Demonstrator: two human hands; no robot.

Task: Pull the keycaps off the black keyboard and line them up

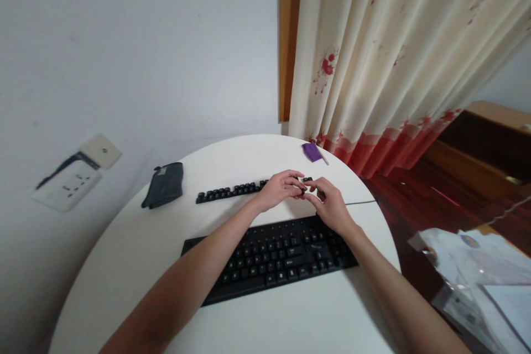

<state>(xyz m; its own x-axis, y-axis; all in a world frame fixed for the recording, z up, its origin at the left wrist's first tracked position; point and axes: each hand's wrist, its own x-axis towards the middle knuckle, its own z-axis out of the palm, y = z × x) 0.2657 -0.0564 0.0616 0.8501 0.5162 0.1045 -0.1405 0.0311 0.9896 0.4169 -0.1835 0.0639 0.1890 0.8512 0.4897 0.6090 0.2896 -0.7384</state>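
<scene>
A black keyboard (pixel 274 257) lies on the round white table (pixel 136 243) in front of me. Beyond it runs a row of loose black keycaps (pixel 228 192). My left hand (pixel 280 188) and my right hand (pixel 329 204) meet at the right end of that row, above the keyboard's far edge. Both hands have their fingers pinched together around a small dark piece (pixel 302 191), which looks like a keycap. Their fingers hide the row's right end.
A dark grey cloth pouch (pixel 165 185) lies at the table's back left. A small purple object (pixel 312 151) sits at the far edge by the flowered curtain (pixel 394 61). A thin cable (pixel 360 202) runs off to the right. Plastic-wrapped papers (pixel 477 271) lie lower right.
</scene>
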